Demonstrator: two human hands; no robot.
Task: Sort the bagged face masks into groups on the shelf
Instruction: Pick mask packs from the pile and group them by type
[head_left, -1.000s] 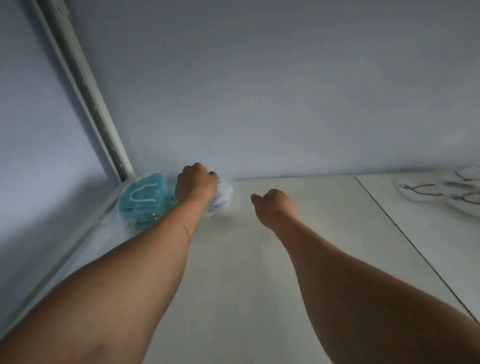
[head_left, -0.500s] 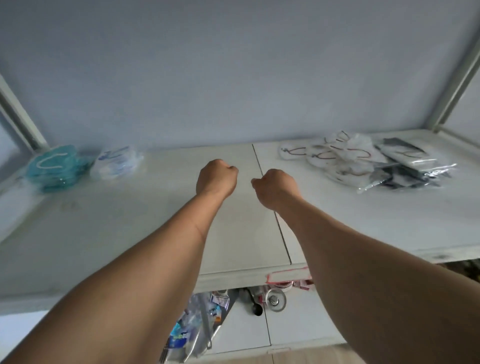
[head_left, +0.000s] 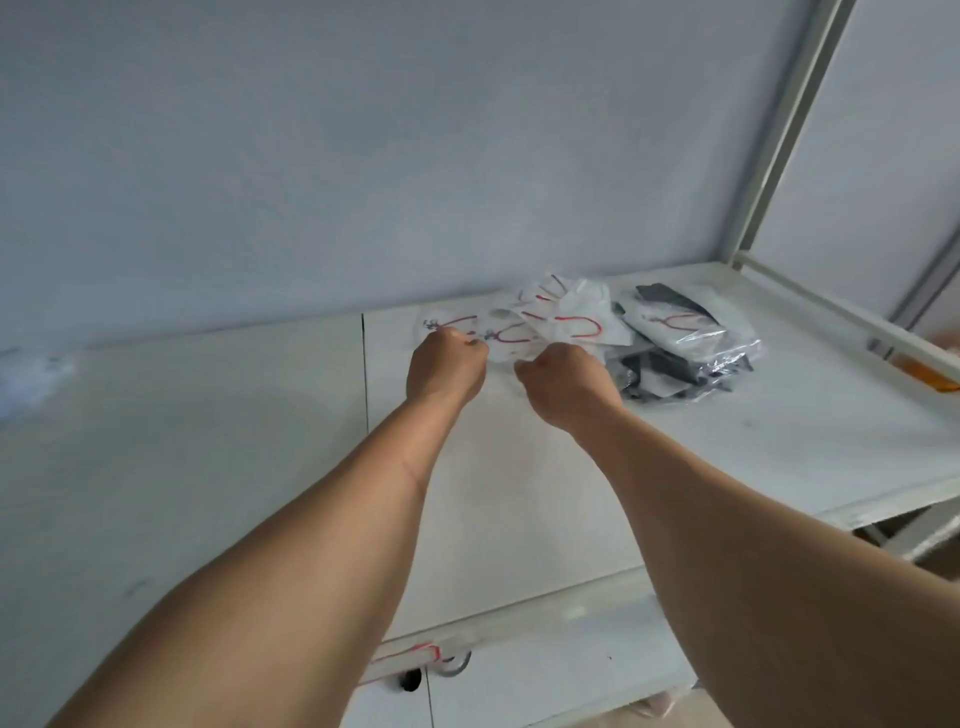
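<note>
**Back at the unsorted pile, hands just landed on it**

So the white bagged masks with red ear loops (head_left: 550, 325) are heaped on the far right part of the shelf (head_left: 779, 441), with the dark bagged masks (head_left: 680, 353) touching them on the right. Half a second ago your fists hung over bare shelf near the middle seam; now you've swung right and both are at the pile's near edge. Your left hand (head_left: 447, 371) is curled right at the leftmost white bag, and your right hand (head_left: 569, 384) is curled beside it. The backs of your hands hide the fingers, so I can't tell if they're actually pinching plastic yet. Far left, a pale blurry bag (head_left: 31, 374) sits well apart, so I'd guess this is the next pick for a new group.
</note>
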